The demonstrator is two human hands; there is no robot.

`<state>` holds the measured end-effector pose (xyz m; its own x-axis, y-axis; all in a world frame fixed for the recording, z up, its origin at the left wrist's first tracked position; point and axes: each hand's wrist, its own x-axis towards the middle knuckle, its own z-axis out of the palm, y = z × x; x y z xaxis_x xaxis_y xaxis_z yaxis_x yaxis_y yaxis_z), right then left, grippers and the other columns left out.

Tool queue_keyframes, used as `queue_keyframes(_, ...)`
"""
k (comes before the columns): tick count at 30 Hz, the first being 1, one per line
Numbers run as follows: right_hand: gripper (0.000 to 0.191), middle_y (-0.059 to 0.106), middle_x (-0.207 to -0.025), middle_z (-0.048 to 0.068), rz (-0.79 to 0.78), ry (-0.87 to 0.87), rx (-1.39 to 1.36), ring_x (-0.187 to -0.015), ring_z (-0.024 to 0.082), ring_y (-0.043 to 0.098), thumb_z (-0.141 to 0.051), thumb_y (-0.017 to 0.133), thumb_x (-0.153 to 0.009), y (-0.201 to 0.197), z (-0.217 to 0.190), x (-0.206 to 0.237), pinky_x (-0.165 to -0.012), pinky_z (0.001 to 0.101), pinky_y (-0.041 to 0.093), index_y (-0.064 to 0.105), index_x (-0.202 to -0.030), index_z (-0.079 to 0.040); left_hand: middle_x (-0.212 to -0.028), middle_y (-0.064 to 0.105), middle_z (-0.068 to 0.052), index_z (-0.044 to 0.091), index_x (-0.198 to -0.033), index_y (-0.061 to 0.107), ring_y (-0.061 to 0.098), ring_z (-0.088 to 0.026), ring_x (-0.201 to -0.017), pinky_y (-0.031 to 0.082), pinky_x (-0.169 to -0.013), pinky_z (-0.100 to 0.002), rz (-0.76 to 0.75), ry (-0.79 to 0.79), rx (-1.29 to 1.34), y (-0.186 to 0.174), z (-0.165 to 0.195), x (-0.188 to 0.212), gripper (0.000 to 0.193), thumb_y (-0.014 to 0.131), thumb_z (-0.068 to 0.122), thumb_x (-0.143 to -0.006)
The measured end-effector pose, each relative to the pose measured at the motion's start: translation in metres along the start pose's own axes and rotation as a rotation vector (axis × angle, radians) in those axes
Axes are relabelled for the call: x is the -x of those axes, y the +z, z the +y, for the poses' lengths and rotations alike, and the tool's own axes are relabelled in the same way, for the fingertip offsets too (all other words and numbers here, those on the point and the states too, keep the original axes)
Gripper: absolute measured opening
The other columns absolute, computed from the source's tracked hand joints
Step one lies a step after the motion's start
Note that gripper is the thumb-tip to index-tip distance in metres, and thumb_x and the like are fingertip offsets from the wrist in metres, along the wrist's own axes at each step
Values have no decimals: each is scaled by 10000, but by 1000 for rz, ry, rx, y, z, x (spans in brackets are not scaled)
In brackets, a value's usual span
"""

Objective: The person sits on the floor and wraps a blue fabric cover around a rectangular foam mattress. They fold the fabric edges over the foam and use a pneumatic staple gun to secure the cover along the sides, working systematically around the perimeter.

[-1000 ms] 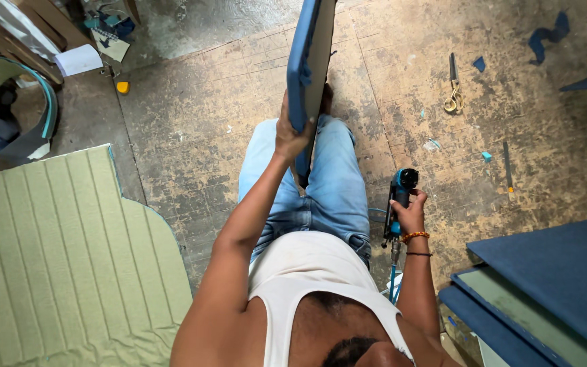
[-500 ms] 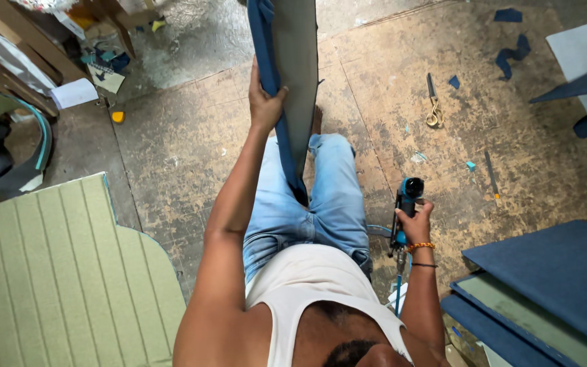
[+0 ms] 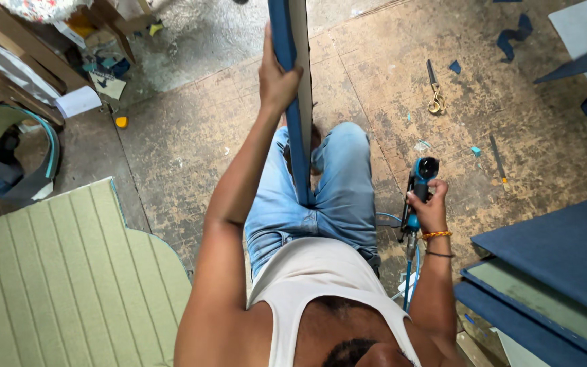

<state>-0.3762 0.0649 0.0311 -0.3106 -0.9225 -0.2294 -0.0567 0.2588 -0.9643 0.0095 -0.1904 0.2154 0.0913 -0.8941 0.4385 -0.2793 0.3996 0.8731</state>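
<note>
I look straight down over my own shoulders at a worn, stained floor (image 3: 191, 149). My left hand (image 3: 276, 78) is raised toward 12 o'clock, its fingers (image 3: 266, 58) wrapped shut around the edge of a blue panel (image 3: 293, 102). The panel stands on edge, nearly upright, running from the top of the view down to a point between my knees, where its lower end touches my jeans (image 3: 338, 197). Its right face is pale, its left face blue.

My right hand (image 3: 429, 207) hangs at 3 o'clock, fingers closed around the grip of a blue stapler (image 3: 419, 180), nose pointing away from me; a blue hose (image 3: 409, 278) drops from its base along my forearm.

At 1 o'clock, well apart from both hands, scissors (image 3: 434, 92) lie on the floor, with blue scraps (image 3: 511, 37) beyond them. At 4 o'clock a stack of blue boards (image 3: 552, 265) sits just beside my right arm. At 8 o'clock lies a green ribbed cushion (image 3: 56, 272), and at 10 o'clock some wooden frames (image 3: 8, 71).
</note>
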Motion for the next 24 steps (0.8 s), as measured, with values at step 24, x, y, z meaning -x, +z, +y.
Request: queue_keyframes(24,261,554,-667,-97,-193,-375,-112,-558,-2,476,-266,696,-1007,264,-278,-242,-481,205,443,771,-1173,-79,-1413,549,-285,156,-1651,99,640,-417,-1184,542,-937,-440,-200,-96,-145,69,-34,-8,1022,654,48,-799)
